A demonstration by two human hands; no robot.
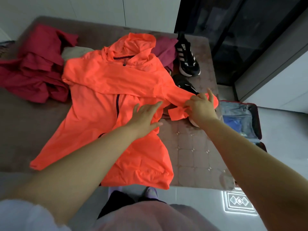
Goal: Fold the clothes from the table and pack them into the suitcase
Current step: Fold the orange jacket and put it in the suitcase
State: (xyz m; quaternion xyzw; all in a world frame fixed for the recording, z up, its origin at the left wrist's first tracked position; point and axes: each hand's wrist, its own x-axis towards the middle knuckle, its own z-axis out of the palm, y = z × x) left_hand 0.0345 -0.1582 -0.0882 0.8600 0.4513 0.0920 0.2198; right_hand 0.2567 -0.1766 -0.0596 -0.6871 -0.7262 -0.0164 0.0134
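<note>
Nearest me, my left hand (145, 118) lies flat, fingers straight, on the orange jacket (103, 100); my right hand (200, 108) pinches its sleeve cuff (178, 113). It lies lengthwise on the table (191, 147), hood pointing away from me.

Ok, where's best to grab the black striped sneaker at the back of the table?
Probably take the striped sneaker by its heel collar at the far end, reaching down from the right. It seems to stand on its sole, toe toward you, with bare table on that side and purple clothing against its left.
</note>
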